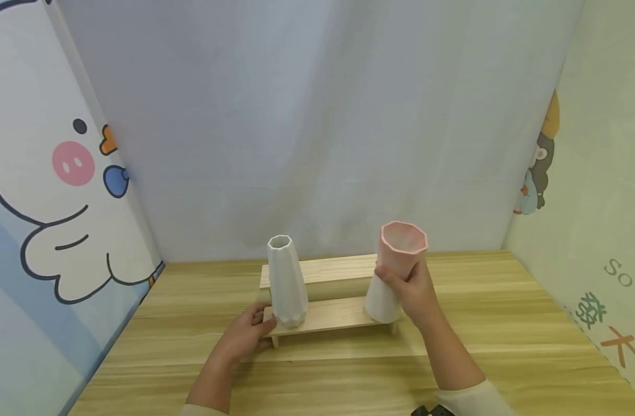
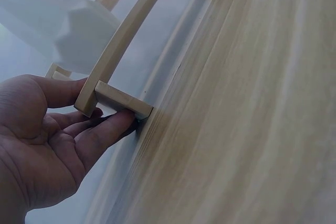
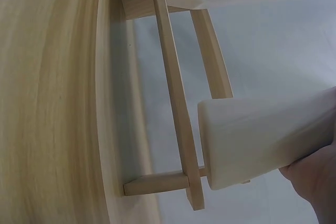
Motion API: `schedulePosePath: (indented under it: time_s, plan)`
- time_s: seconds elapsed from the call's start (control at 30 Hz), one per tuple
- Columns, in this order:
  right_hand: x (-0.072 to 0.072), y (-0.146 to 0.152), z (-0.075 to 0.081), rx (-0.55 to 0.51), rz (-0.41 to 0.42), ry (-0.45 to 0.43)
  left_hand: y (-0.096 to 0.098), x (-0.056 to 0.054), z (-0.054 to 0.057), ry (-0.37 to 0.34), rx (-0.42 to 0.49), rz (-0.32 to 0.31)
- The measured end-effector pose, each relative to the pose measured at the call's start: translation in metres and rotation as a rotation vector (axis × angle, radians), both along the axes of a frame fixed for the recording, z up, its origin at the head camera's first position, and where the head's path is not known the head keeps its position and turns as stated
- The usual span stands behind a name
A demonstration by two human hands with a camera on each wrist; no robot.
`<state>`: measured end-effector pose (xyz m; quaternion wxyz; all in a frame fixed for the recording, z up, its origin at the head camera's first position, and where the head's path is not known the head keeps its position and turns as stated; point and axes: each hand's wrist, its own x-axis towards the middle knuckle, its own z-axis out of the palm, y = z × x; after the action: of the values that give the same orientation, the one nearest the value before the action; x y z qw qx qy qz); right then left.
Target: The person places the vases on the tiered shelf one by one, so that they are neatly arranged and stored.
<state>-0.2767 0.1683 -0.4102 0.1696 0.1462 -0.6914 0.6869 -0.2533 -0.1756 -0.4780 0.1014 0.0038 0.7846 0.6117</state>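
Note:
A two-tier pale wooden stand [image 1: 335, 315] sits on the table. My left hand [image 1: 244, 334] grips the left end of its lower tier. In the left wrist view, the thumb lies over the board while the fingers [image 2: 113, 129] reach below to the leg. A white faceted vase [image 1: 287, 283] stands upright on the left part of that tier. My right hand [image 1: 417, 293] holds a second vase [image 1: 383, 303], pink above and white below, around its middle. In the right wrist view, this vase's base [image 3: 210, 145] is right at the lower tier's right end.
The stand's upper tier [image 1: 343, 268] is behind the lower one. A wood-grain table [image 1: 192, 312] surrounds the stand, with a grey-white curtain [image 1: 317, 127] behind. Printed cartoon panels flank both sides. A small black object [image 1: 433, 411] shows at the right sleeve.

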Motion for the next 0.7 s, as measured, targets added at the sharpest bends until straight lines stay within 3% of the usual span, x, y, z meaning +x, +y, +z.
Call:
schedulePosePath:
  time_s: [0.7]
  plan:
    - [0.000, -0.015, -0.008, 0.005, -0.011, 0.042, -0.001, -0.001, -0.001, 0.005, 0.031, -0.007]
